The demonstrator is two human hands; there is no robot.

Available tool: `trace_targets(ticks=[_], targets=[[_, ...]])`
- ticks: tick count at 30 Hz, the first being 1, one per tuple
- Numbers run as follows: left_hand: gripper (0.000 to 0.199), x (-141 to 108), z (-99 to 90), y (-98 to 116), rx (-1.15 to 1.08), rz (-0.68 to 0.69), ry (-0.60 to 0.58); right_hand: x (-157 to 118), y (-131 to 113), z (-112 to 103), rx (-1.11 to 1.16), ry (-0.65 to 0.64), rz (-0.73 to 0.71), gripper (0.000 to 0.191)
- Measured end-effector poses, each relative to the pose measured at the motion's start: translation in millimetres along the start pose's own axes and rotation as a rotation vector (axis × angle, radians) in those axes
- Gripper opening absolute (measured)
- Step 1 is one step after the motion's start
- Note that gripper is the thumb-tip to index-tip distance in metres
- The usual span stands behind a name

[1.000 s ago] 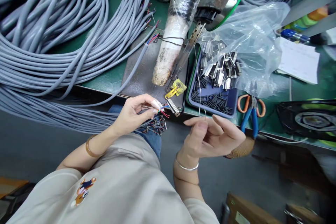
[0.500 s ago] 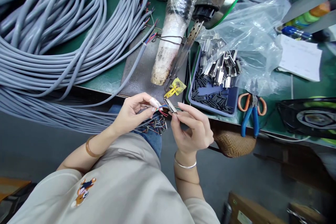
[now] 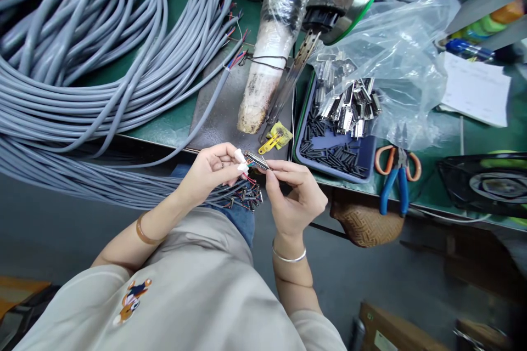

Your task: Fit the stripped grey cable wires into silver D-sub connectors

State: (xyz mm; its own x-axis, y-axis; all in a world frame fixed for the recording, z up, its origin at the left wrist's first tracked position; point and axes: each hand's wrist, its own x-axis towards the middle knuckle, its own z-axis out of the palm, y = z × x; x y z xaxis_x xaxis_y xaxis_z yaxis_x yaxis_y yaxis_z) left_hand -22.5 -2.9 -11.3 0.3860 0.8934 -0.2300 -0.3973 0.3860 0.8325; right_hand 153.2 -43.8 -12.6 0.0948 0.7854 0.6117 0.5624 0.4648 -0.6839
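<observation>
Silver metal connector with a row of pins sits dead centre of the clock, and my right hand at 4 o'clock has its near end pinched, thumb and forefinger pressed close. Over at 9, my left hand has its white-wrapped fingertips nearly closed on thin red and other coloured wires, just beside the connector. Bright yellow clip near 1, purple-blue plastic tray around 2, blue-and-orange-handled metal pliers at 3, grey cable loops at 10.
</observation>
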Motion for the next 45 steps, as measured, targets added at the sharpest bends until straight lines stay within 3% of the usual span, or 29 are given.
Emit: trace_targets(ticks=[9,17,22,32,45], targets=[[0.041,0.8,4.7,4.9,0.016,-0.02,0.041,0.0,-0.6,3.0,0.015,0.007,0.02,0.014],[0.033,-1.6,4.7,2.0,0.016,0.027,0.022,-2.6,3.2,3.8,-0.018,0.019,0.025,0.015],[0.028,-1.3,11.3,1.3,0.129,0.133,0.119,-1.0,5.3,7.0,-0.106,0.036,-0.073,0.019],[0.017,11.8,23.7,-4.1,0.315,0.375,0.342,10.4,10.1,9.9,-0.097,-0.004,-0.099,0.018],[0.013,17.4,31.8,-0.5,0.432,0.562,0.392,23.9,6.4,8.5,-0.1,0.004,-0.119,0.019]])
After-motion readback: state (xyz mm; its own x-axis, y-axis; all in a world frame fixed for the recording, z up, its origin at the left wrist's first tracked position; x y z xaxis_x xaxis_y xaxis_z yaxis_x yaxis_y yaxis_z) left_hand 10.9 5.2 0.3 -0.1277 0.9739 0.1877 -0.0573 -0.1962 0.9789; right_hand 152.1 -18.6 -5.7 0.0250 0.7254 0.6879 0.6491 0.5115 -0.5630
